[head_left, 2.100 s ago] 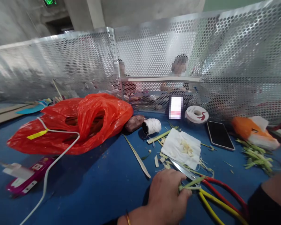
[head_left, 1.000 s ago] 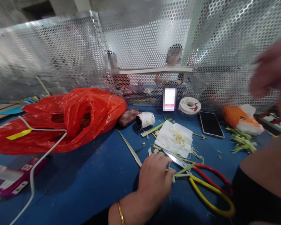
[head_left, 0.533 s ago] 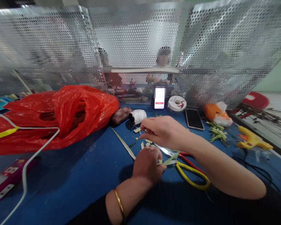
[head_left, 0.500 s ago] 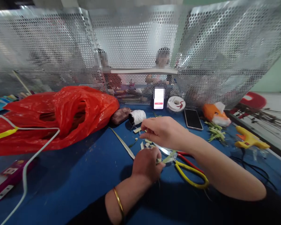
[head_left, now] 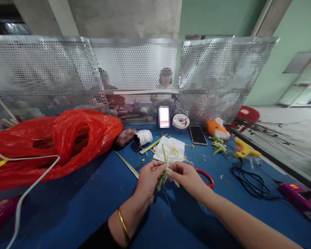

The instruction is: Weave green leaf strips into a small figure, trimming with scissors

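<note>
Over the middle of the blue table, my left hand (head_left: 150, 178) is closed around a small bundle of green plant strips (head_left: 162, 181). One long pale strip rises from its top. My right hand (head_left: 184, 174) meets it from the right, thumb and fingers pinched at the bundle's upper part; exactly what they grip there is partly hidden. A thin thread hangs below. Just beyond both hands lies a white tissue (head_left: 159, 152) with pale scraps on it. Scissors show only a red handle (head_left: 209, 178) behind my right hand. A white thread spool (head_left: 145, 137) lies farther back.
A red plastic bag (head_left: 93, 138) fills the left side, with a white cord (head_left: 35, 185) in front. At right are a yellow glue gun (head_left: 246, 148), a dark phone (head_left: 198, 135), a strip pile (head_left: 219, 146) and a ribbon roll (head_left: 180, 121). A perforated metal screen (head_left: 134, 58) stands behind.
My right hand has come down from above the scraps to the bundle. My left hand has turned, showing the bundle upright. The view has tilted up, and the tissue now shows.
</note>
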`<state>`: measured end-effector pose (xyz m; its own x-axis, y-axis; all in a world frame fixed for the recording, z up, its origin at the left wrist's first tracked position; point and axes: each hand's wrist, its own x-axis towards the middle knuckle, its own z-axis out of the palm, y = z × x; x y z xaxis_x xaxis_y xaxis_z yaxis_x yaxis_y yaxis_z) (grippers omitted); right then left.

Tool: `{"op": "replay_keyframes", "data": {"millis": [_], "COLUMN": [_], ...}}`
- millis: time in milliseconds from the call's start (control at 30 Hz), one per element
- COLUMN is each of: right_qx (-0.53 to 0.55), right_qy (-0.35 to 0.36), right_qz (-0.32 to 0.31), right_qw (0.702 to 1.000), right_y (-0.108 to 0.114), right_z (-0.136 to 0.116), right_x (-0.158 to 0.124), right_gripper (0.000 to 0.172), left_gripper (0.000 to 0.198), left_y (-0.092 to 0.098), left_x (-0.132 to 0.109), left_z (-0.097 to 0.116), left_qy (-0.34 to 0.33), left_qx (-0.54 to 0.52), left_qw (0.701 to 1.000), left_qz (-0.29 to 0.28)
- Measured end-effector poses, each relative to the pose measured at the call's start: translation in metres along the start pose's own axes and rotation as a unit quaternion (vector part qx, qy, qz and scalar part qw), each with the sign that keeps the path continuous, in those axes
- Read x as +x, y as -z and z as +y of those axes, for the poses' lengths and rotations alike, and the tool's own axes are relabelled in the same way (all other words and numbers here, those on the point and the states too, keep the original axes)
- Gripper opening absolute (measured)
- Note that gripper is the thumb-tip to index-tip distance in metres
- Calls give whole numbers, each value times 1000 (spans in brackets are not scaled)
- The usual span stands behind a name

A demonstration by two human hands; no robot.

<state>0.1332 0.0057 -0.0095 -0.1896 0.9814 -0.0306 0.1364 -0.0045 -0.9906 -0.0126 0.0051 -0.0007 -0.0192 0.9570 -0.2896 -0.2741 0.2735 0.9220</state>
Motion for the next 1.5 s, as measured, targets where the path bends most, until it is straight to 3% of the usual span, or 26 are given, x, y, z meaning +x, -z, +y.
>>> {"op": "replay_keyframes", "data": {"millis": [67,167,233,333,433,667,867,1267,1500], "right_qx": [77,166,185,195,183,51,-12,-8,70], "right_qy": [-19,-46,-43,-35,-32,16,52,27,1], "right_qz": [37,104,145,178,162,42,4,19,47], "right_qw": [996,980,971,964,969,998,999,999,996], "right_y": [-1,11,25,41,39,13,11,11,19], "right_z": [1,-2,-2,-3,-8,-8,5,-2,-13], "right_x": [2,11,18,23,19,2,4,0,2], "right_gripper": [26,31,34,36,32,19,19,24,31], "left_gripper": [27,34,34,33,31,28,23,22,18], "left_y": [0,3,5,6,3,-3,-3,-1,-3], "left_x": [-1,0,2,4,0,-8,-8,-5,-8], "left_z": [3,9,10,8,6,5,0,-3,-2], "left_qy": [3,-9,-4,4,-20,-28,-39,-15,-25], "left_qx": [-4,-20,-17,5,45,74,82,54,81], "left_qw": [1000,999,997,998,998,995,995,997,996], "left_qz": [-5,38,69,59,27,-61,-37,-47,-39]}}
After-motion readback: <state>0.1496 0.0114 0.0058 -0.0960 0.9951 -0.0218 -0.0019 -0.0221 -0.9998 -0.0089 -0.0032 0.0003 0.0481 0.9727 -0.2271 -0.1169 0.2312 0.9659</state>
